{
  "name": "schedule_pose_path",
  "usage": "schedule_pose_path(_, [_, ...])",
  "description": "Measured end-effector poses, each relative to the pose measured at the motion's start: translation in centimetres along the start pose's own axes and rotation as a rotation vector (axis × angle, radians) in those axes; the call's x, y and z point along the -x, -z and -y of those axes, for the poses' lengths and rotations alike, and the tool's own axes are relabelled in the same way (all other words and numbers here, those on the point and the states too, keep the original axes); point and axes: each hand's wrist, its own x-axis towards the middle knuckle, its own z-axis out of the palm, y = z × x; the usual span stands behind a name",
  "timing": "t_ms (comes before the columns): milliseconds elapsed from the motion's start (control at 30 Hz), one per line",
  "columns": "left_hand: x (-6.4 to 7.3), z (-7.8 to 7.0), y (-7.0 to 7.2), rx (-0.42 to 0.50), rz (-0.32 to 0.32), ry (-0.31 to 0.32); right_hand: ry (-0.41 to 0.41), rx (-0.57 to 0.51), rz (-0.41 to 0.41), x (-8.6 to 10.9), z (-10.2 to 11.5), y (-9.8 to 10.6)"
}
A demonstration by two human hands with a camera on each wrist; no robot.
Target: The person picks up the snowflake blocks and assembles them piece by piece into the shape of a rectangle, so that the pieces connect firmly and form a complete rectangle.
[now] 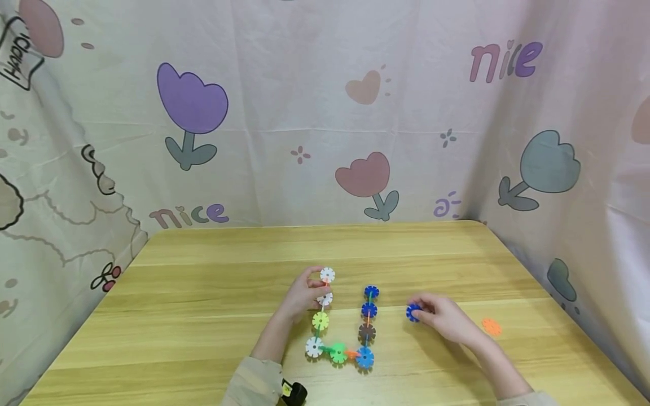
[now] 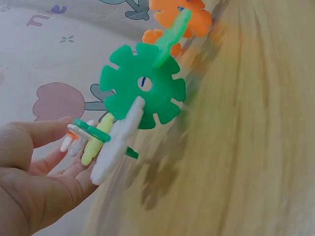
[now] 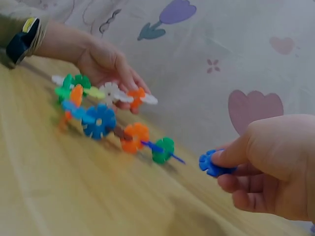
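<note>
A U-shaped chain of slotted snowflake discs (image 1: 338, 353) is joined edge to edge in white, yellow, green, orange, brown and blue. My left hand (image 1: 301, 296) grips the far end of its left side, around the white discs (image 1: 327, 275). The chain's right side runs up to a dark blue disc (image 1: 372, 291); in the right wrist view this end appears lifted off the wood. Off to the right, my right hand (image 1: 447, 318) pinches a loose blue snowflake disc (image 3: 212, 163) between thumb and fingers. That disc is apart from the chain.
A single orange snowflake disc (image 1: 491, 326) lies on the wooden table (image 1: 213, 282), right of my right hand. A black wrist device (image 1: 294, 393) is by the left sleeve. Printed curtain cloth (image 1: 274, 84) hangs behind the table and along both sides.
</note>
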Motion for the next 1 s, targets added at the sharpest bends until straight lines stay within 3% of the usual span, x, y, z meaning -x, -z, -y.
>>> schedule_pose_path(200, [0.2,-0.3,-0.3,0.030,0.007,0.002,0.014,-0.112,-0.052,-3.0,1.2,-1.0])
schedule_pose_path(467, [0.1,-0.4,-0.4,0.019,0.008,0.001,-0.004,-0.448,-0.088,-7.2,3.5,-3.5])
schedule_pose_path(700, [0.1,-0.2,-0.2,-0.033,0.036,-0.006,-0.033,-0.494,-0.058,-9.3,4.6,-5.9])
schedule_pose_path(867, [0.1,-0.3,-0.2,-0.025,0.047,-0.012,-0.069,-0.527,-0.081,-10.3,4.9,-6.7])
schedule_pose_path(1000, [0.1,-0.3,-0.2,-0.038,0.060,-0.018,-0.076,-0.574,-0.056,-10.7,4.9,-7.1])
